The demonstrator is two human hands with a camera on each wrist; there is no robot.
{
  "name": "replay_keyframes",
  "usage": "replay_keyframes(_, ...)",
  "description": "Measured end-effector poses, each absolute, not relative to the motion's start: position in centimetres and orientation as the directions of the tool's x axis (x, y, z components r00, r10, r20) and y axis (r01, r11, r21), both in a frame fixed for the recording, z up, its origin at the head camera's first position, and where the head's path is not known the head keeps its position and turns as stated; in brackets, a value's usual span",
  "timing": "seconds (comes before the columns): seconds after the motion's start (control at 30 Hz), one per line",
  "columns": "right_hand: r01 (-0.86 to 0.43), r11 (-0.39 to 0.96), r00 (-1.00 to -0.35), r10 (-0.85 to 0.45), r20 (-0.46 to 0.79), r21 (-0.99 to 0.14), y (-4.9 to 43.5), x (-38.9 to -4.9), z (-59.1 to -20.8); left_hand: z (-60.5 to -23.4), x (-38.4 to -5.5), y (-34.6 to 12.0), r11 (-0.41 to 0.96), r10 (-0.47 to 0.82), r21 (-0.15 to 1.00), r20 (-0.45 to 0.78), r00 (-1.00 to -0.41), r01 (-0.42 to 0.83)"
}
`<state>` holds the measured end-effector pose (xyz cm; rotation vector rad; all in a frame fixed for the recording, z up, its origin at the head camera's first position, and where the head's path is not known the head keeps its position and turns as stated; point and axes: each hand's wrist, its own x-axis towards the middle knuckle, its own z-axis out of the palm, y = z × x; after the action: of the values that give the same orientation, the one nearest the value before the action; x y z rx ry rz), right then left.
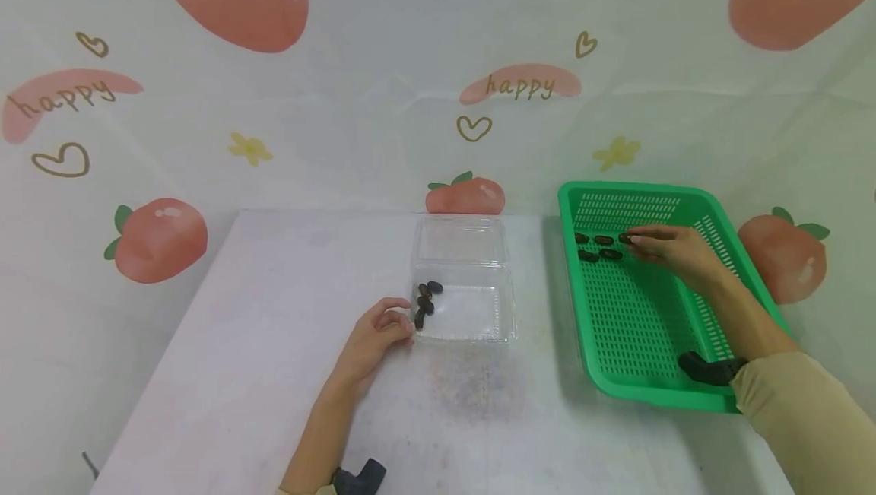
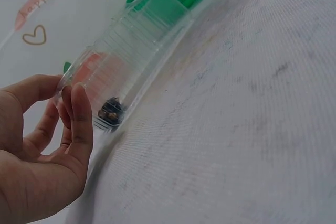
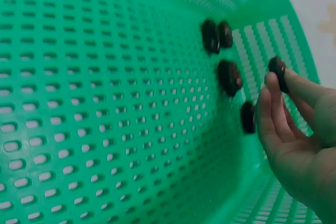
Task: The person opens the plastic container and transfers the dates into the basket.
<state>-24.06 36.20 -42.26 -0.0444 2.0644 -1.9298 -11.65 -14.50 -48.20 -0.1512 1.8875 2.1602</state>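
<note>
Right hand [image 1: 676,253]: fingers pinching one dark date-like fruit [image 3: 277,71] inside green basket [image 1: 636,320]; smooth skin might let it slip. Left hand [image 1: 372,334]: fingers pinching clear clamshell [image 1: 472,314].

White tbl [image 1: 294,297] w/ faint smudges [image 1: 479,388]; pale backdrop [image 1: 383,46] behind, printed w/ fruit [image 1: 164,240], hearts [image 1: 474,130], yel. flowers [image 1: 250,149] & "happy" [image 1: 520,87]

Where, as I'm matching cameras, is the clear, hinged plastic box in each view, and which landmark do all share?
Head: the clear, hinged plastic box, just below centre, lid open.
Left wrist: upper part, slanting up rightward from the left hand.
Right wrist: not in it.
Shared landmark: the green, perforated plastic basket; right in head, top in left wrist, most of right wrist.
</note>
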Motion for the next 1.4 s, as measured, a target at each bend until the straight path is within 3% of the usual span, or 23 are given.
replay_keyframes(0.1, 0.206, 0.139, -0.947, -0.223, -0.233, -0.969, 36.7, -24.2, -42.7, -48.2, -11.6, -14.4, -0.115, 0.124, 0.955, -0.258, -0.958, -0.272)
replay_keyframes(0.3, 0.235, 0.384, -0.927, -0.189, -0.325, -0.893, 37.1, -24.2, -43.5, -48.2, -11.4, -14.4, -0.109, 0.11, 0.952, -0.274, -0.955, -0.286)
replay_keyframes(0.7, 0.275, 0.367, -0.919, -0.17, -0.355, -0.889, 37.3, -24.3, -44.1, -48.2, -11.5, -14.3, -0.136, 0.12, 0.952, -0.257, -0.959, -0.273)
replay_keyframes(1.1, 0.275, 0.476, -0.924, -0.108, -0.366, -0.836, 37.5, -24.0, -44.0, -48.2, -11.5, -14.3, -0.144, 0.115, 0.95, -0.262, -0.958, -0.277)
replay_keyframes(1.4, 0.167, 0.583, -0.976, -0.014, -0.216, -0.795, 37.0, -23.6, -42.1, -47.9, -11.5, -14.3, -0.156, 0.131, 0.949, -0.256, -0.958, -0.275)
